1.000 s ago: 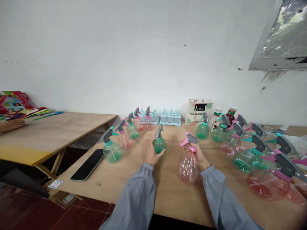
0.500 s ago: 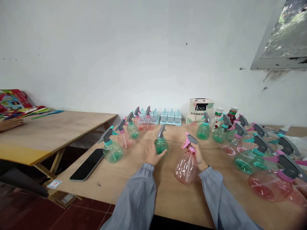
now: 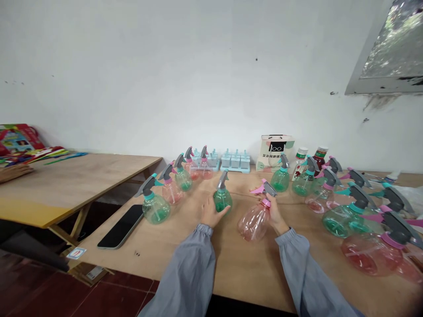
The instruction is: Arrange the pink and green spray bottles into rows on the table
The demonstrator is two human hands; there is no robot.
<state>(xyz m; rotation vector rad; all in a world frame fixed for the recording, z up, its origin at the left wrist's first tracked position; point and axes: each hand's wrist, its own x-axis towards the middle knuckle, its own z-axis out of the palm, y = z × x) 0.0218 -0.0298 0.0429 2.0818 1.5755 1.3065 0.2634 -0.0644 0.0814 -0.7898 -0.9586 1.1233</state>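
My left hand [image 3: 211,212] is curled around the left side of a green spray bottle [image 3: 222,198] that stands upright on the table, thumb across its front. In my right hand [image 3: 275,213] is a pink spray bottle [image 3: 254,222], gripped at its neck and grey trigger head. This bottle leans, with its round body towards the lower left and its pink nozzle pointing left. Some of my right fingers are hidden behind the head. To the left stand green and pink spray bottles, the nearest being a green one [image 3: 156,208].
Several more spray bottles crowd the right side, a pink one [image 3: 372,255] nearest. A black phone [image 3: 122,226] lies at the left edge. Light-blue ice-pop moulds [image 3: 235,163], a paper bag [image 3: 275,154] and two labelled bottles line the wall. Another table [image 3: 82,180] stands left, with a person's hand [image 3: 15,171].
The pink spray bottle in my right hand has tipped further, its base swinging left and up and its head shifting right. My left hand and the green bottle have stayed put.
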